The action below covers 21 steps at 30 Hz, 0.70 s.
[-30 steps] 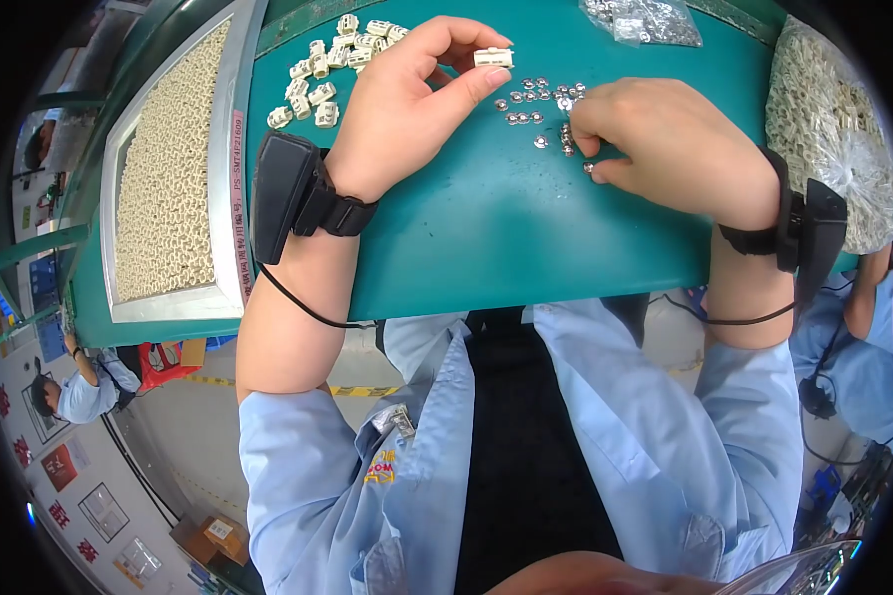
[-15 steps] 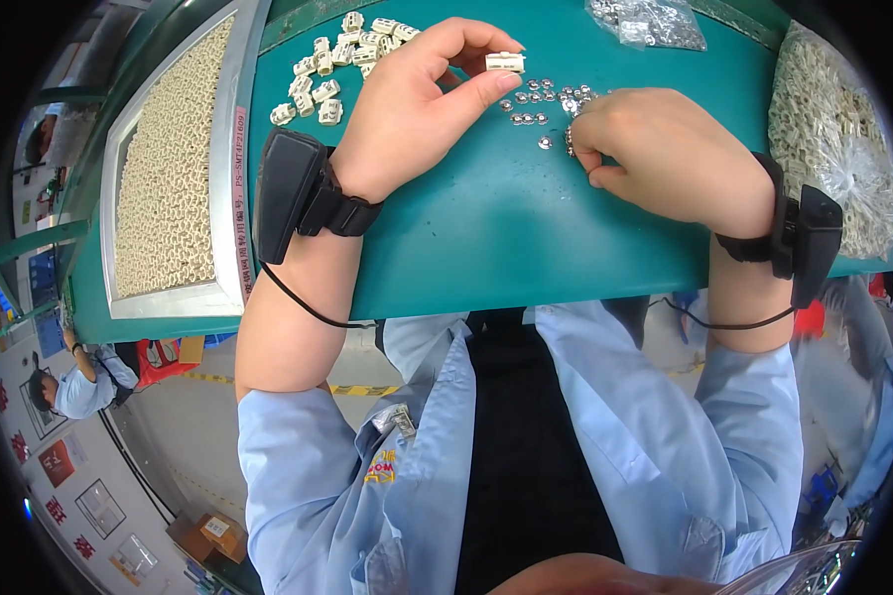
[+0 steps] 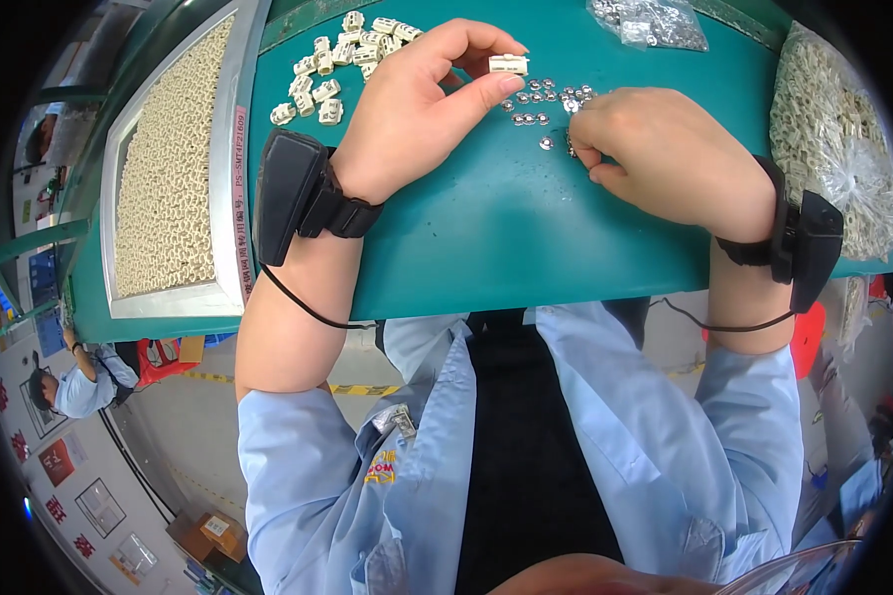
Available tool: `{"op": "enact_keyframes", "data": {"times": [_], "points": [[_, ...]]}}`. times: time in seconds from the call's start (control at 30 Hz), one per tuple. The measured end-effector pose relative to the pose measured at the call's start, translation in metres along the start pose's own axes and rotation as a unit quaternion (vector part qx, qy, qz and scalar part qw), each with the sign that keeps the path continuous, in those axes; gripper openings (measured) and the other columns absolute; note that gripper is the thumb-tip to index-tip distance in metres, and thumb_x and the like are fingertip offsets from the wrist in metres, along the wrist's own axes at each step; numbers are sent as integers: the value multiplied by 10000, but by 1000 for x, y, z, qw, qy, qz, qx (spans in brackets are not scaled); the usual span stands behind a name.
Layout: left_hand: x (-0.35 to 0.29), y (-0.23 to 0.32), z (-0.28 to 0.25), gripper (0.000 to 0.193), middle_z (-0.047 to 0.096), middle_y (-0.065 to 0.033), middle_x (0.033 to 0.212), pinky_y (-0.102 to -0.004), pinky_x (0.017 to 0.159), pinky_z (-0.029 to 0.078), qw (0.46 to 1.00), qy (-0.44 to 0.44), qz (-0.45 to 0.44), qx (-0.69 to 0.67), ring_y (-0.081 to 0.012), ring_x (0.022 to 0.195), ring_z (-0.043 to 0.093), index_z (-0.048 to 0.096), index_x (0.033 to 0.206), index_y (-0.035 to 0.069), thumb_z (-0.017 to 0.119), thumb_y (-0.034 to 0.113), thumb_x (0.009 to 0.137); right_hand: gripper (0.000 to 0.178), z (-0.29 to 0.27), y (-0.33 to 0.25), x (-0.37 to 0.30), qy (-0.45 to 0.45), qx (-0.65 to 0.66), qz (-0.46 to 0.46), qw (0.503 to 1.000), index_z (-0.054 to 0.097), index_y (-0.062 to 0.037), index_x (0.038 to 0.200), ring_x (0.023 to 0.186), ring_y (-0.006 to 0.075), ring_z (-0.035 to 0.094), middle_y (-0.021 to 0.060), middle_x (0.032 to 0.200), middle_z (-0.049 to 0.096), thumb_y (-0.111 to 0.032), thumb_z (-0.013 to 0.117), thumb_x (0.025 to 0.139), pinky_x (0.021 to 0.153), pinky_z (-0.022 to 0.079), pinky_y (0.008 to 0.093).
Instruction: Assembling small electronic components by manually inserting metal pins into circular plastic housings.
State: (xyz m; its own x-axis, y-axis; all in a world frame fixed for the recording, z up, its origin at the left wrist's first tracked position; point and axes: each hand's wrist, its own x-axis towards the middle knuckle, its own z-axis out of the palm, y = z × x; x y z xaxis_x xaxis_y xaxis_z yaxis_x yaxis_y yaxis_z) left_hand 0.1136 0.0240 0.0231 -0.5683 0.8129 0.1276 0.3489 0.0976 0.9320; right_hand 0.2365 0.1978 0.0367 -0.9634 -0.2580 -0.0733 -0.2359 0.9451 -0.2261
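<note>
Between the thumb and fingertips of my left hand (image 3: 412, 124) is a small cream plastic connector-like piece (image 3: 508, 64), held above the green work surface (image 3: 466, 228). To its right, my right hand (image 3: 660, 149) is closed, knuckles up, with its fingertips low beside a scatter of small shiny round metal pieces (image 3: 536, 97). A bit of metal shows at those fingertips, but the curled fingers hide what they grip. More cream plastic pieces (image 3: 325, 64) lie in a loose group beyond my left wrist.
A metal-framed tray (image 3: 230, 188) full of small cream parts stands at left. A clear bag of pale parts (image 3: 833, 149) lies at right, and a smaller bag of metal parts (image 3: 650, 22) at the far edge. Another person (image 3: 79, 387) is away at left.
My hands stay almost where they were; the left one with the cream piece shifts very slightly. At the right edge, the figure in the background behind my right arm has moved.
</note>
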Motion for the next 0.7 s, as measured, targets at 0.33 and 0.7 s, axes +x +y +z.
{"op": "enact_keyframes", "data": {"times": [0.33,0.7], "points": [[27,-26,1,215,566,11,897,-174,683,421,888,-138,320,-299,-48,772,511,546,1051,17,601,51,846,104,-19,-6,9,113,193,-18,975,508,-10,752,686,217,544,82,694,532,24,583,688,626,433,294],[2,-14,-8,232,571,-1,907,-171,699,430,961,-2,-54,-270,-59,787,529,527,1076,25,593,64,858,72,-32,-14,11,133,383,73,911,579,17,834,609,104,552,59,668,574,6,560,765,541,447,243]]}}
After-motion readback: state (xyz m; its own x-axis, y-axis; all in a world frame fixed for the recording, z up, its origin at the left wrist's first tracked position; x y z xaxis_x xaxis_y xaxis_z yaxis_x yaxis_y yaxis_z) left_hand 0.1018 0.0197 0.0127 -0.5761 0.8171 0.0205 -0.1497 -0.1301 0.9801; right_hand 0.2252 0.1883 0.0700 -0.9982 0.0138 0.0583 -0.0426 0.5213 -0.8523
